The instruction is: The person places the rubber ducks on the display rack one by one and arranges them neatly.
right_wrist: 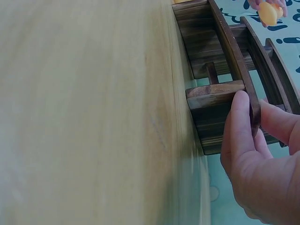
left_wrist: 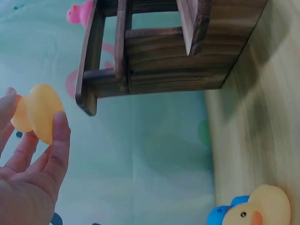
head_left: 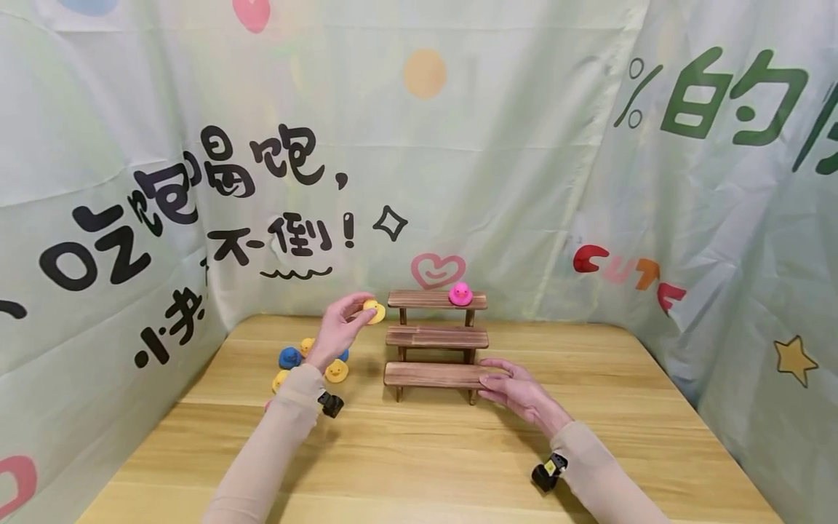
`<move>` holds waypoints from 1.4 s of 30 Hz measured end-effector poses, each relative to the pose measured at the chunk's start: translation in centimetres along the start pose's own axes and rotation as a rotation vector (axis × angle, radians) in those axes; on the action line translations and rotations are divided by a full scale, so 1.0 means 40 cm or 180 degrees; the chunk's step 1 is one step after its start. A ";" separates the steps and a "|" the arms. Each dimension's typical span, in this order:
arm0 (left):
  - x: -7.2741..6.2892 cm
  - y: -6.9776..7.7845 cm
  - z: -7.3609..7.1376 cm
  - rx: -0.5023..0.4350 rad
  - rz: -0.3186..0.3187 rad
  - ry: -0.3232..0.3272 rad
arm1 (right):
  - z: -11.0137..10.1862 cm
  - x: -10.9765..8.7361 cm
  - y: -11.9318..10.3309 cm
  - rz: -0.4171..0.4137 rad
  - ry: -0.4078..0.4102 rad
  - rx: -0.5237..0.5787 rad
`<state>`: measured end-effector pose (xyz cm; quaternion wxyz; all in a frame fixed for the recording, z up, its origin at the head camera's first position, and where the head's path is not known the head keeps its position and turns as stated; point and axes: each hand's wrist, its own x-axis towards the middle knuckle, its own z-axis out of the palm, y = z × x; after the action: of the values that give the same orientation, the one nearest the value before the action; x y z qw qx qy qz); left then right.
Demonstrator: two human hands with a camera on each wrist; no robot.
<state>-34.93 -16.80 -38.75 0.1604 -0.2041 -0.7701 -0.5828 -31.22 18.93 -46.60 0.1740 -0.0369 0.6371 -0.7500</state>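
Observation:
My left hand (head_left: pixel 338 329) pinches a yellow rubber duck (head_left: pixel 374 312) between thumb and fingers, held in the air just left of the top step of a three-step wooden display stand (head_left: pixel 435 375). In the left wrist view the held duck (left_wrist: pixel 43 112) is apart from the stand. At the stand's lower right, my right hand (head_left: pixel 520 393) holds the end of the lowest step; the right wrist view has thumb and fingers on either side of the board (right_wrist: pixel 251 101). A pink rubber duck (head_left: pixel 461 294) sits toward the right of the top step.
Left of the stand, several rubber ducks lie grouped on the wooden table (head_left: pixel 419 458), among them a blue duck (head_left: pixel 289 357) and a yellow duck (head_left: pixel 337 372). My left forearm partly covers this group. A printed fabric curtain (head_left: pixel 497 182) surrounds the table's back and sides.

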 end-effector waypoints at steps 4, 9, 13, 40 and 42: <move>0.014 0.006 0.020 -0.0006 0.0171 -0.0026 | 0.000 0.000 0.000 -0.0022 -0.0007 -0.0007; 0.032 0.015 0.044 -0.0014 0.0193 -0.0062 | -0.001 0.000 0.001 -0.0036 -0.0026 0.0004; 0.043 0.009 0.061 -0.0004 0.0195 -0.0054 | -0.003 0.000 0.000 -0.0017 0.0007 0.0015; 0.098 0.030 0.144 0.0157 0.0442 -0.0095 | -0.004 0.009 0.007 0.0007 0.0003 0.0038; 0.102 0.030 0.150 0.0187 0.0442 -0.0104 | -0.004 0.009 0.006 0.0003 -0.0013 0.0036</move>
<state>-37.93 -10.21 -37.39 0.1938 -0.2617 -0.7734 -0.5439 -31.54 18.95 -46.92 0.1758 -0.0371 0.6325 -0.7534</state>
